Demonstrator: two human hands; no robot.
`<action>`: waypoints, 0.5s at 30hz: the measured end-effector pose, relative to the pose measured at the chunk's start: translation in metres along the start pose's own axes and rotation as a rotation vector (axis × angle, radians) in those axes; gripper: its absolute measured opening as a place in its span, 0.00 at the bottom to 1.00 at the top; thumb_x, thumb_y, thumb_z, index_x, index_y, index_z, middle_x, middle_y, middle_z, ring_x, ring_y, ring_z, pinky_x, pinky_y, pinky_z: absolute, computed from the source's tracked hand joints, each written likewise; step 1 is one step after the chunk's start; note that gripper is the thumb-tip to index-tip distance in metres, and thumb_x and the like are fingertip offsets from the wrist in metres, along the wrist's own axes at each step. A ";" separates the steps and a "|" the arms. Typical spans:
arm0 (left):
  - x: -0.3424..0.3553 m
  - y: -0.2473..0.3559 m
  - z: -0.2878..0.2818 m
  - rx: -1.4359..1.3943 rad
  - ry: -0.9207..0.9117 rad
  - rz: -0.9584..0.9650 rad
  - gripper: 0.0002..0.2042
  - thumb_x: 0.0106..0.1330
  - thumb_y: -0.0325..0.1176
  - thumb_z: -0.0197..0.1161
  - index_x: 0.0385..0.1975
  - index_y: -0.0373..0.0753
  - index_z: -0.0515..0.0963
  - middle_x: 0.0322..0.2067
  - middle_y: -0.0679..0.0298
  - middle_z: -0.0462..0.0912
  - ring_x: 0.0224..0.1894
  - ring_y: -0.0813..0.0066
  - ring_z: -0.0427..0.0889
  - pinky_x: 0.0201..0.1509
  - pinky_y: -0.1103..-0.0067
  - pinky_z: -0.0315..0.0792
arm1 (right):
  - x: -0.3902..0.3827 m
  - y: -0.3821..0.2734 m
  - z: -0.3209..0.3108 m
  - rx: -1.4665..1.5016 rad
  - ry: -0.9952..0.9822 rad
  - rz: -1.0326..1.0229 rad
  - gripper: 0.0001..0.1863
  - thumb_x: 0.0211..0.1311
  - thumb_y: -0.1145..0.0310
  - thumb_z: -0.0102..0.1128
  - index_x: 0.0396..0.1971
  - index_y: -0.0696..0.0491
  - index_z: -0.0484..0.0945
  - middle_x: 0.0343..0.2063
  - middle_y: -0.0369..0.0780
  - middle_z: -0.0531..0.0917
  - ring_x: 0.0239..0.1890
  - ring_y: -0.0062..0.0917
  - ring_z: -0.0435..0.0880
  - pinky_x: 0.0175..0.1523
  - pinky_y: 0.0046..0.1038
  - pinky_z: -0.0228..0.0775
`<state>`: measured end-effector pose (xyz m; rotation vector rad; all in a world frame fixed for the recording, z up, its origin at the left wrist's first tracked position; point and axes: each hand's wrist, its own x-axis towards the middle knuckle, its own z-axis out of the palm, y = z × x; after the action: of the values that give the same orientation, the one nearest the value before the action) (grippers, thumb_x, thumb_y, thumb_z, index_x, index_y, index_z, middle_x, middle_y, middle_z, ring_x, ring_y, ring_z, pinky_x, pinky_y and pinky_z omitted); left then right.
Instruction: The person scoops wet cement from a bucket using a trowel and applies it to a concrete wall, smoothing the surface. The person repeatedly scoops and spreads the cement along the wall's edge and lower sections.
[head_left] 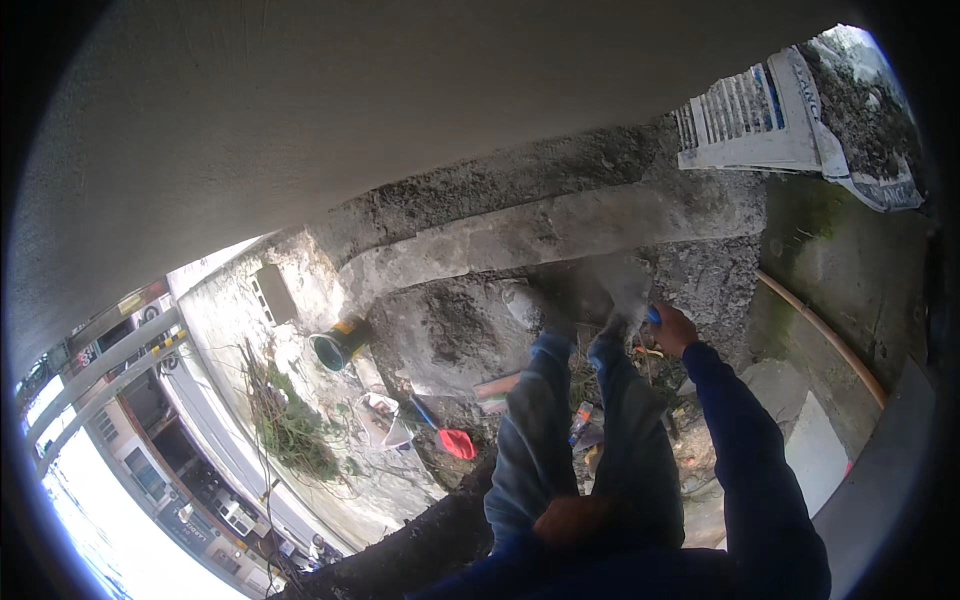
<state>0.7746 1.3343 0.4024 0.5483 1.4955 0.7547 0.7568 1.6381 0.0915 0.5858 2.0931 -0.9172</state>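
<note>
**A:** Rough concrete fills the view: a broad pale wall curves overhead, and below it a grey, half-broken ledge runs across, crumbly underneath. Off to the lower left a street with buildings shows, bent by the lens.

**B:** And the person?

**A:** Seated or crouched, judging by the grey trouser legs stretching away toward the ledge, feet close against the broken part. That brings the body near enough for an outstretched arm to meet the rough face.

**B:** Which arm?

**A:** The right one, in a dark blue sleeve. The right hand is raised to the crumbled concrete under the ledge, fingers clenched around a blue-handled tool. Only a small bit of the handle shows, so I cannot tell what kind it is. A pale haze hangs just beside it, probably dust.

**B:** The left hand?

**A:** The left hand lies low on the lap, near the bottom edge. It is dim and blurred; I cannot tell whether its fingers are curled or loose, and nothing visible is in it.

**B:** What lies around?

**A:** A white sack of dark rubble sits on top at the upper right. An orange pipe slants down the right wall. Left of the legs lie dry twigs, a dark bucket tipped on its side, and a small red scoop.
</note>
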 end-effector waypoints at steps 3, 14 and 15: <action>0.007 -0.010 0.018 -0.060 0.028 -0.027 0.13 0.73 0.35 0.56 0.53 0.41 0.79 0.40 0.52 0.87 0.42 0.54 0.88 0.48 0.64 0.81 | 0.012 -0.035 -0.008 -0.143 -0.032 -0.095 0.22 0.65 0.60 0.59 0.55 0.53 0.74 0.47 0.51 0.83 0.52 0.48 0.82 0.54 0.48 0.75; 0.071 -0.106 0.002 -0.364 0.157 0.585 0.17 0.72 0.42 0.61 0.57 0.43 0.81 0.39 0.59 0.88 0.40 0.62 0.88 0.44 0.70 0.82 | 0.131 -0.110 0.045 -0.238 -0.158 -0.231 0.26 0.67 0.58 0.60 0.60 0.56 0.70 0.47 0.52 0.83 0.50 0.48 0.83 0.53 0.46 0.74; 0.087 -0.127 -0.009 -0.230 0.236 0.769 0.18 0.72 0.42 0.62 0.57 0.42 0.81 0.38 0.59 0.88 0.40 0.62 0.88 0.43 0.70 0.82 | 0.141 -0.105 0.054 -0.246 -0.177 -0.196 0.27 0.67 0.60 0.60 0.62 0.56 0.69 0.46 0.52 0.83 0.50 0.48 0.83 0.53 0.47 0.74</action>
<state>0.7726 1.3121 0.2498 0.8941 1.3713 1.6118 0.6283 1.5443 -0.0006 0.1682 2.0855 -0.7709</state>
